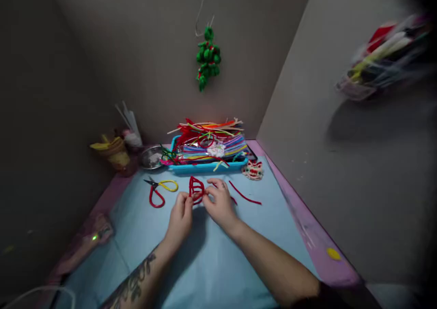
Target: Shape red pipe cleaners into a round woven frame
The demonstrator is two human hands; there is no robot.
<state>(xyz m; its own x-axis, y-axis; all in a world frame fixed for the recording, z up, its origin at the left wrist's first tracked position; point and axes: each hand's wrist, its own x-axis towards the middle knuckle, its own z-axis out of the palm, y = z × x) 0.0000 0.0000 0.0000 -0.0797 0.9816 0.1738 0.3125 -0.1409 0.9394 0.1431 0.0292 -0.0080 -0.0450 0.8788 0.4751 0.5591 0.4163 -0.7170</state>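
Scissors (154, 185) on cloth (211, 263), unheld. Left hand (180, 212): fingers pinch near side of red frame (197, 187), held between the hands; barred shape looks largely formed. Right hand (220, 204): fingers grip its right edge. Loose red stem (244, 196), unattached.

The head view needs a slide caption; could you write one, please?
Left hand and right hand hold a red openwork piece above blue cloth.
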